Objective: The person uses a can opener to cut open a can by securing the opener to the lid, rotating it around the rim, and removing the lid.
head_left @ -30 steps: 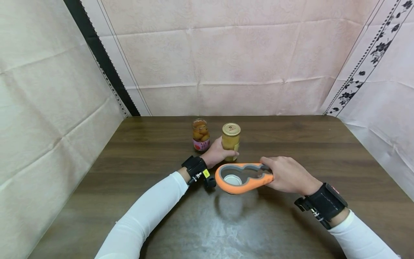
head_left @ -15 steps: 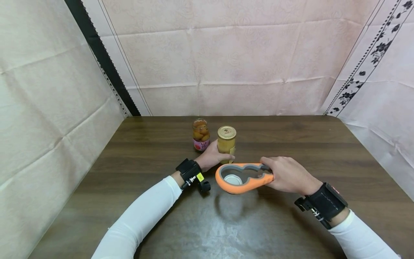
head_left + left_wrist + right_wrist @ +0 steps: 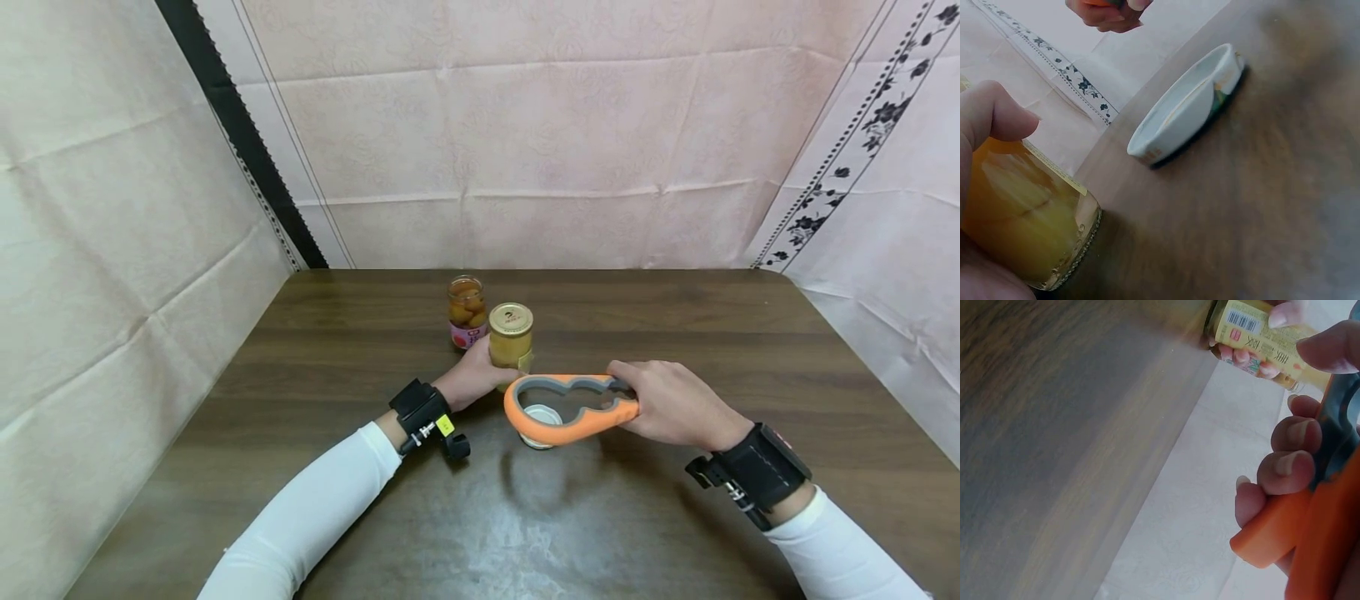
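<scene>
My left hand [image 3: 471,377] grips a glass jar [image 3: 512,340] of yellow contents, its gold lid on, thumb against its near side. In the left wrist view this jar's base [image 3: 1088,231] is close over the table. My right hand [image 3: 671,404] holds an orange and grey jar opener [image 3: 558,436] by its handles, fingers curled round them. A loose white-lined lid [image 3: 542,413] lies inside up on the table, seen through the opener's loop and partly hidden by its rim. Behind my left hand stands a lidless jar [image 3: 467,310] of brown-orange fruit with a pink label.
The brown wooden table [image 3: 375,500] has its far edge just behind the jars. Pale cloth [image 3: 562,133] hangs behind and at both sides. Each wrist wears a black camera strap [image 3: 765,467].
My left hand has brought the gold-lidded jar nearer and to the left, toward the opener. My right hand and the jar opener have stayed almost still.
</scene>
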Available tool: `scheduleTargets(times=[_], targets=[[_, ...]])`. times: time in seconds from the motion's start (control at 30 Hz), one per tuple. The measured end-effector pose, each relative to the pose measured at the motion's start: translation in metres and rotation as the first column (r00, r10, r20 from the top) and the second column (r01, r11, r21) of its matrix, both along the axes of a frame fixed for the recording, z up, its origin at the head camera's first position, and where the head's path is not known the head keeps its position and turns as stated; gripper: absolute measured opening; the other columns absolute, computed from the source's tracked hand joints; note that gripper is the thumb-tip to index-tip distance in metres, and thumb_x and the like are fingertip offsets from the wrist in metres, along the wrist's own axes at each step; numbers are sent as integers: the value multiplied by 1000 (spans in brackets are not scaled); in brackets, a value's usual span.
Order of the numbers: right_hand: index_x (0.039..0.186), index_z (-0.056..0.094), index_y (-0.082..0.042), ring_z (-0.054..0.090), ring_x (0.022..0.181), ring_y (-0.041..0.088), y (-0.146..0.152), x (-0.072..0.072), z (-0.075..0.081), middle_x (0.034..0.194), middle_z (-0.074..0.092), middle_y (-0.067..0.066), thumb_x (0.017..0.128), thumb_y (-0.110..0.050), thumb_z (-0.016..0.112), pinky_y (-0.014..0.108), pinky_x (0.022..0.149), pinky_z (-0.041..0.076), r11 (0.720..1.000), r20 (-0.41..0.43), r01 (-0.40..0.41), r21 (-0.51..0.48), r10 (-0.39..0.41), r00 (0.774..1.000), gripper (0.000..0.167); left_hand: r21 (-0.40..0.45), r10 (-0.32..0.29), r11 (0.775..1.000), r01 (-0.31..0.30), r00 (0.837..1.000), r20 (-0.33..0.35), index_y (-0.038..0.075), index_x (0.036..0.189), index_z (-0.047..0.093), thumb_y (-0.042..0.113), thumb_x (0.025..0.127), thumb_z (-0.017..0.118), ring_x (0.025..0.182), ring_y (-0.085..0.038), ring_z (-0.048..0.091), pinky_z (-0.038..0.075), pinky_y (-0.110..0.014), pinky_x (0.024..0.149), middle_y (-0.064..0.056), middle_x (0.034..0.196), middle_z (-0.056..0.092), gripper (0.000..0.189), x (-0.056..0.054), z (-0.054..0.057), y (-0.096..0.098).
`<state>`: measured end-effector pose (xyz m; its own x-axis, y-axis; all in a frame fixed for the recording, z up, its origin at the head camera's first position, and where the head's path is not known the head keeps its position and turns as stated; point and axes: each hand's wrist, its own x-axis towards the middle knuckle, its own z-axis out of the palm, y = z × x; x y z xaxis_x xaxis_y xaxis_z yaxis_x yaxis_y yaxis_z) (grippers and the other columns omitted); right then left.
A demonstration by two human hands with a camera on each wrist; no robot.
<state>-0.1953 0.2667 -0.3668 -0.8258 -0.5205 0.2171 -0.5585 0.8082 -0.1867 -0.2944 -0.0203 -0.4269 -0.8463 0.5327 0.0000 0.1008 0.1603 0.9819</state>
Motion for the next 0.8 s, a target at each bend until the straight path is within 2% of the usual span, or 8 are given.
scheduleTargets(times=[0.23, 0.53, 0.8], targets=[[89, 59, -21, 38, 58, 3, -2, 0, -1, 65, 39, -15, 79, -18, 77, 20, 53, 32, 1000, -9, -11, -7, 11, 1000, 21, 24, -9, 1000, 9, 1000, 20, 9, 137, 49, -5, 86, 70, 118, -22, 59, 49, -41, 105, -13, 130, 60, 56, 9, 0, -11], [89, 57, -21, 37, 57, 2, -1, 2, 0, 65, 37, -15, 79, -21, 78, 20, 53, 32, 1000, -48, -18, 17, 19, 999, 23, 57, -60, 997, 60, 998, 4, 4, 138, 49, -6, 87, 70, 115, -19, 60, 51, -38, 102, -17, 130, 60, 56, 21, 1, -22], [89, 58, -22, 37, 57, 2, -2, 4, 3, 65, 38, -16, 79, -20, 79, 20, 53, 32, 1000, -44, -18, 6, 18, 999, 23, 69, -86, 994, 86, 996, 5, -4, 137, 48, -5, 86, 72, 109, -16, 61, 53, -35, 96, -14, 124, 62, 55, 28, 0, -29]])
